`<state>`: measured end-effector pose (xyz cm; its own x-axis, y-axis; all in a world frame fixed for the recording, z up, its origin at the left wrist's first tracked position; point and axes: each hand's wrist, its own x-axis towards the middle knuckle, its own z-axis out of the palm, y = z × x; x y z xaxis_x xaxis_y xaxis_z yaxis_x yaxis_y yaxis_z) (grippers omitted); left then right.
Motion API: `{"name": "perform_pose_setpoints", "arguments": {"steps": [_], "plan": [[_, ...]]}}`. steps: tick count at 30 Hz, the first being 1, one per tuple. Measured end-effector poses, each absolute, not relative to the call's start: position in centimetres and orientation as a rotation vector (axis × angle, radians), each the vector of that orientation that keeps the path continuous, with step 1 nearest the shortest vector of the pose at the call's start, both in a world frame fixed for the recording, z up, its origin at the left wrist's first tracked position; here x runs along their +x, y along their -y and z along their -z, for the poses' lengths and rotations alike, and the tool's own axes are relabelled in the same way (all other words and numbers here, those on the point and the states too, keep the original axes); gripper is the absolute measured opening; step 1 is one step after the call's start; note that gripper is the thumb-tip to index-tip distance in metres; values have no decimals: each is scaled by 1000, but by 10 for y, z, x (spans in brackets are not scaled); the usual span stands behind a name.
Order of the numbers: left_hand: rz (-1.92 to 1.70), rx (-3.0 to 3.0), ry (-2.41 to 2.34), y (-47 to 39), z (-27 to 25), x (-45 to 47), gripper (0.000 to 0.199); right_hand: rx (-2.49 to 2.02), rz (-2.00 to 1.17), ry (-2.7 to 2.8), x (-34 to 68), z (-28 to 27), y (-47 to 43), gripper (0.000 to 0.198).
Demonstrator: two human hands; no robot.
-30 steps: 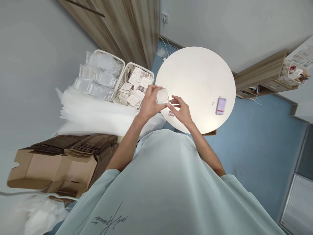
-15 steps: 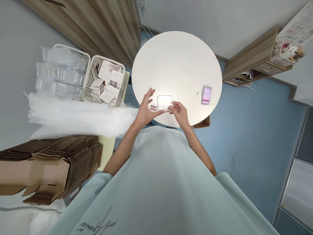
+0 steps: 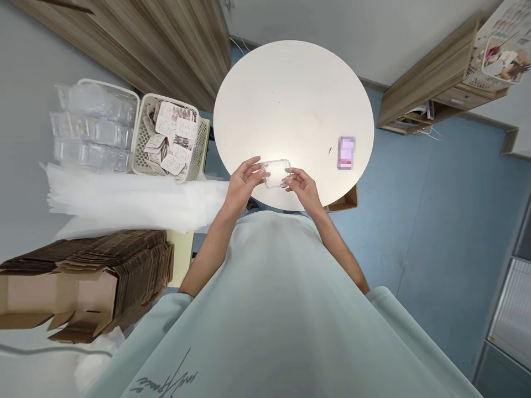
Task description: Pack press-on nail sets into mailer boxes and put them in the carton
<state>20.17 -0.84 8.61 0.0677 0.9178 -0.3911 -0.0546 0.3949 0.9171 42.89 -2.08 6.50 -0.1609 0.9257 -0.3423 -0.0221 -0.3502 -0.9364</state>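
At the near side of the white surface (image 3: 311, 99), a clear case (image 3: 277, 176) is pinched at opposite ends by the nearly closed grip of left hand (image 3: 241, 187) and right hand (image 3: 306, 190), apparently for balanced support.

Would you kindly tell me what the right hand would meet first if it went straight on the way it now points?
Most likely the clear case: the right hand points at its right side and seems to touch it, though depth is hard to judge from this view.
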Motion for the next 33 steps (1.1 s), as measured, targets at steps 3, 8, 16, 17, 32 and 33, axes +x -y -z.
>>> {"name": "perform_pose_setpoints", "arguments": {"steps": [3,8,16,17,32,33], "plan": [[-762,733,-1162,2,-98,197,84,-1279,-1714,1161,432,-71,17,67],[-514,698,-895,-1,-110,188,75,-1257,-1696,1339,434,-81,8,67],[-556,723,-830,3,-112,184,79,-1253,-1661,1451,425,-88,0,67],[-575,719,-841,3,-112,184,80,-1257,-1653,1457,423,-89,-1,67],[-741,917,-1253,-5,-86,168,98,-1294,-1786,1356,397,-86,-4,102],[-733,935,-1252,-6,-86,166,100,-1291,-1796,1351,396,-85,-5,102]]}}
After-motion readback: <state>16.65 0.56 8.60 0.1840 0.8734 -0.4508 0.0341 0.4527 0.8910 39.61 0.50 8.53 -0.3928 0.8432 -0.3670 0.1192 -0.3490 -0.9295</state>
